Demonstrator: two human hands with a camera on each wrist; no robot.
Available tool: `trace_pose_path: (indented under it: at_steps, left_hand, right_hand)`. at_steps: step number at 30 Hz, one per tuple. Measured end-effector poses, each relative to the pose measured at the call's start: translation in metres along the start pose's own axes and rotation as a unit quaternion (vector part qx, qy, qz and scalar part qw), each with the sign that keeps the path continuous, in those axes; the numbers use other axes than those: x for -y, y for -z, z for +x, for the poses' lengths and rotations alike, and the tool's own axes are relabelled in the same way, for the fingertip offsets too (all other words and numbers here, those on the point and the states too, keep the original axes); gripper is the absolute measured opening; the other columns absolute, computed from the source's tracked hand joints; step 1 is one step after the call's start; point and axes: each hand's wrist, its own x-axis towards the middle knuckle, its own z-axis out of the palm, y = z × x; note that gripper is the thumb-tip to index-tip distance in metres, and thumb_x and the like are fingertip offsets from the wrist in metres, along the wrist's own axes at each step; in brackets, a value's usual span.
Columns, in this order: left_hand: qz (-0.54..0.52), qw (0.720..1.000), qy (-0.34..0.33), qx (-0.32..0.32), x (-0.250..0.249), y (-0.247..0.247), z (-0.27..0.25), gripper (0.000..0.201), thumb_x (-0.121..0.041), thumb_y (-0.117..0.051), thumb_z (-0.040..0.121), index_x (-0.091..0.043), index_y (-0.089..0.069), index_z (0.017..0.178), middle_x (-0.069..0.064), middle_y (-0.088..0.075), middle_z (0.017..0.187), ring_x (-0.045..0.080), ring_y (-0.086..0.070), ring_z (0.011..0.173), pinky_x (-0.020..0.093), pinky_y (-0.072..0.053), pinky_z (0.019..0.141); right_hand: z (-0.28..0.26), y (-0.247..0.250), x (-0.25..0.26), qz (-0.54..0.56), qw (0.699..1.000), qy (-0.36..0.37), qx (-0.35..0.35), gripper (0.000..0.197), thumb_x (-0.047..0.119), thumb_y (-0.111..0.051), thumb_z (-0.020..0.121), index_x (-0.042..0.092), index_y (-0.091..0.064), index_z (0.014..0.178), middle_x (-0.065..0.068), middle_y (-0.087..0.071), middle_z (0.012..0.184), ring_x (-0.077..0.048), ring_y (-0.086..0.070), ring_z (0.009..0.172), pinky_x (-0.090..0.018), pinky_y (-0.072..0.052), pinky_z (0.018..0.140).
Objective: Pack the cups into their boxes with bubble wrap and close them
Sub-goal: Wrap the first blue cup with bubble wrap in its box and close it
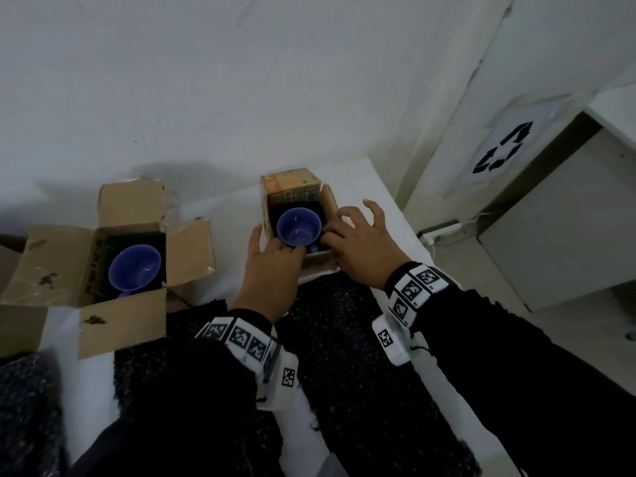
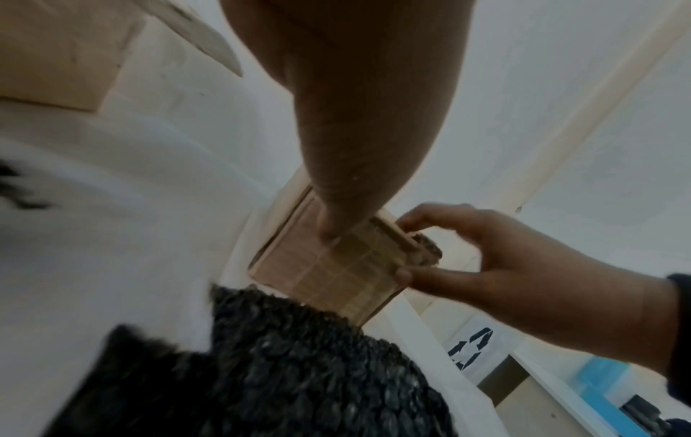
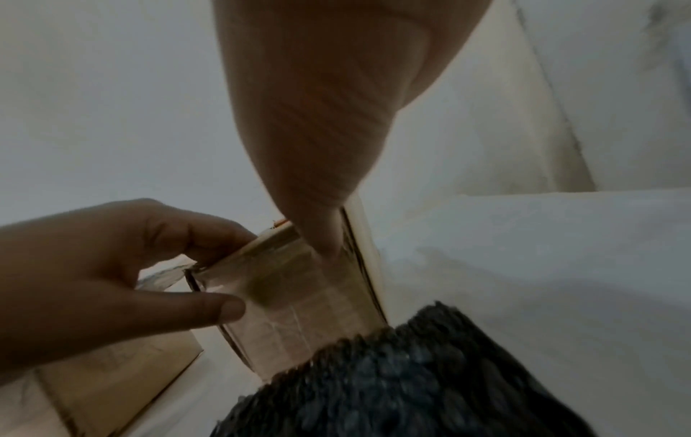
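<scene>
On the white worktop [image 1: 361, 187] stand two open cardboard boxes, well apart. The small box [image 1: 296, 197] is on the right, with an orange printed flap standing up at its far side. Inside it sits a blue cup [image 1: 298, 226], mouth up, with dark bubble wrap [image 1: 275, 215] around it. Both hands are at this box. The left hand [image 1: 272, 266] holds its near left corner: the thumb lies on the outer left wall and the fingers curl over the near rim, next to the cup. The right hand [image 1: 358, 242] is at the near right corner, its fingers partly spread; some reach over the rim into the box, and in the left wrist view its thumb [image 2: 422, 276] presses the outer wall while the fingertips touch the top edge.

The big box [image 1: 86, 266] on the left has all four flaps open. A second blue cup [image 1: 135, 270] sits in it, mouth up.

A dark sheet of bubble wrap [image 1: 344, 339] lies on the worktop in front of the small box, under the forearms.
</scene>
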Motion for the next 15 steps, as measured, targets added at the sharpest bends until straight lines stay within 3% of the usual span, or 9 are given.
trace_pose_path:
  at_steps: [3, 5, 6, 9, 11, 13, 15]
  left_hand:
    - [-0.068, 0.993, -0.012, -0.099, 0.003, -0.013, -0.021, 0.04, -0.016, -0.066, 0.078, -0.022, -0.062, 0.117, 0.001, -0.066, 0.114, 0.027, -0.055, 0.113, 0.05, -0.022, 0.112]
    - [-0.115, 0.986, -0.011, -0.122, 0.0, -0.017, -0.038, 0.047, -0.017, -0.064, 0.079, -0.02, -0.059, 0.127, 0.004, -0.058, 0.131, 0.029, -0.05, 0.123, 0.045, -0.03, 0.107]
    - [-0.128, 0.983, -0.009, -0.13, -0.002, -0.019, -0.047, 0.048, -0.017, -0.064, 0.08, -0.019, -0.059, 0.127, 0.006, -0.054, 0.137, 0.031, -0.046, 0.127, 0.044, -0.031, 0.105]
    - [-0.129, 0.985, -0.003, -0.117, -0.013, -0.03, -0.072, 0.037, -0.022, -0.064, 0.082, -0.021, -0.064, 0.119, 0.014, -0.045, 0.145, 0.035, -0.036, 0.137, 0.049, -0.028, 0.109]
    - [-0.135, 0.986, 0.003, -0.097, -0.024, -0.037, -0.087, 0.034, -0.032, -0.059, 0.086, -0.022, -0.065, 0.118, 0.015, -0.041, 0.149, 0.034, -0.031, 0.141, 0.052, -0.022, 0.114]
    - [-0.163, 0.982, 0.019, -0.09, -0.035, -0.042, -0.099, 0.04, -0.042, -0.054, 0.089, -0.023, -0.062, 0.123, 0.01, -0.039, 0.151, 0.031, -0.03, 0.142, 0.05, -0.019, 0.116]
    - [-0.224, 0.967, 0.065, -0.104, -0.045, -0.043, -0.108, 0.053, -0.055, -0.051, 0.089, -0.025, -0.054, 0.132, 0.005, -0.037, 0.152, 0.025, -0.031, 0.141, 0.045, -0.023, 0.114]
  right_hand:
    - [-0.034, 0.006, 0.006, 0.11, 0.991, -0.035, -0.072, 0.018, 0.033, -0.064, 0.079, 0.021, -0.057, 0.09, 0.0, -0.059, 0.105, -0.029, -0.054, 0.102, -0.045, -0.035, 0.091]
    - [-0.064, -0.001, 0.013, 0.196, 0.977, -0.034, -0.072, 0.028, 0.045, -0.064, 0.084, 0.018, -0.055, 0.085, -0.002, -0.055, 0.099, -0.026, -0.05, 0.092, -0.04, -0.039, 0.077]
    - [-0.08, -0.008, 0.018, 0.215, 0.975, -0.036, -0.043, 0.037, 0.056, -0.061, 0.084, 0.02, -0.058, 0.091, -0.001, -0.056, 0.103, -0.025, -0.05, 0.095, -0.04, -0.039, 0.078]
    - [-0.116, -0.031, 0.032, 0.174, 0.975, -0.049, 0.128, 0.078, 0.086, -0.046, 0.071, 0.032, -0.053, 0.127, 0.006, -0.05, 0.132, -0.023, -0.041, 0.12, -0.047, -0.03, 0.102]
    - [-0.122, -0.039, 0.04, 0.158, 0.977, -0.05, 0.137, 0.069, 0.079, -0.055, 0.069, 0.031, -0.056, 0.12, 0.005, -0.055, 0.127, -0.026, -0.046, 0.119, -0.048, -0.022, 0.102]
    - [-0.118, -0.038, 0.043, 0.161, 0.982, -0.055, 0.086, 0.045, 0.059, -0.069, 0.068, 0.029, -0.06, 0.1, 0.006, -0.06, 0.113, -0.027, -0.052, 0.112, -0.043, -0.019, 0.098]
    - [-0.114, -0.031, 0.045, 0.214, 0.973, -0.078, 0.039, 0.033, 0.048, -0.073, 0.068, 0.028, -0.058, 0.089, 0.01, -0.061, 0.106, -0.023, -0.052, 0.108, -0.037, -0.023, 0.092]
